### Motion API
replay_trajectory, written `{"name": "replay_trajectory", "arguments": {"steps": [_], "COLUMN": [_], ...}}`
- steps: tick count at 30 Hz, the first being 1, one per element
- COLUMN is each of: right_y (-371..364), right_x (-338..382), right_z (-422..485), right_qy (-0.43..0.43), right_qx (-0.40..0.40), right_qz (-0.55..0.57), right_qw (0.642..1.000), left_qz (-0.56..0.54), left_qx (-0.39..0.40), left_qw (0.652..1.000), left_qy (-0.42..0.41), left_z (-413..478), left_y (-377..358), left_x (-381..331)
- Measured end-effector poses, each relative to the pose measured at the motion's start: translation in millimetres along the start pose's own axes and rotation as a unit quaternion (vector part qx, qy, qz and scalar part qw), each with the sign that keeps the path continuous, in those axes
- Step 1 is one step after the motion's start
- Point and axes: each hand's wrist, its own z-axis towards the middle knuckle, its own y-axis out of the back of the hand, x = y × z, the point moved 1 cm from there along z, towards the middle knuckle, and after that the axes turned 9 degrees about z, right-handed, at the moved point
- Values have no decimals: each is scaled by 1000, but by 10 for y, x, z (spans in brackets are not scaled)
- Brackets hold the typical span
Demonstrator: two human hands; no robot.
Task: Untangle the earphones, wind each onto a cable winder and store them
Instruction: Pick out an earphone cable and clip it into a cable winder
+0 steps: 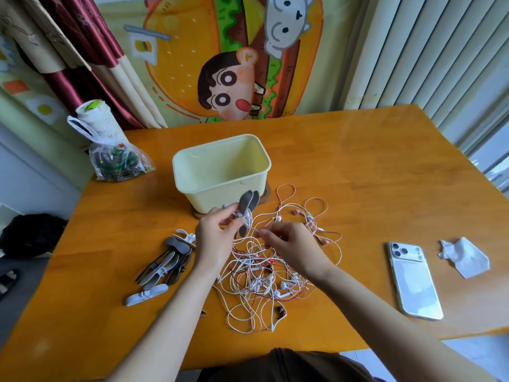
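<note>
Earphones [264, 274] tangled | L hand [213, 238] fingers grip winder [245, 205] | R hand [292, 248] fingers pinch cord [254, 230]

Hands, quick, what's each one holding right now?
Left hand: grips a grey winder, with cable partly wound on it.
Right hand: pinches a white cable above the tangle.

The left grip [217, 235] holds a grey cable winder [247, 208] with white cord [249, 219] around it, in front of the cream tub [220, 172]. The right grip [289, 244] pinches that white cord above the tangled earphones [264, 282] on the surface [358, 166].
</note>
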Motion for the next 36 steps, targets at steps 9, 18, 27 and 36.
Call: {"name": "replay_trajectory", "arguments": {"steps": [9,18,27,36], "right_y": [239,258,314,106], "right_x": [-47,-100,-172,-162], "right_z": [42,83,155,96], "right_qy": [-39,-34,-71,-109], "right_qx": [-59,-78,-29,-8], "right_qz": [-74,-103,1,213], "right_qw": [995,991,997,971], "left_qz": [112,114,-128,-470], "left_qx": [117,228,341,206], "left_qw": [982,965,931,845], "left_qy": [-101,-62,4,151], "left_z": [-105,-13,-94,-65], "left_y": [-69,-20,30,-35], "left_x": [-27,-39,-116,-182]}}
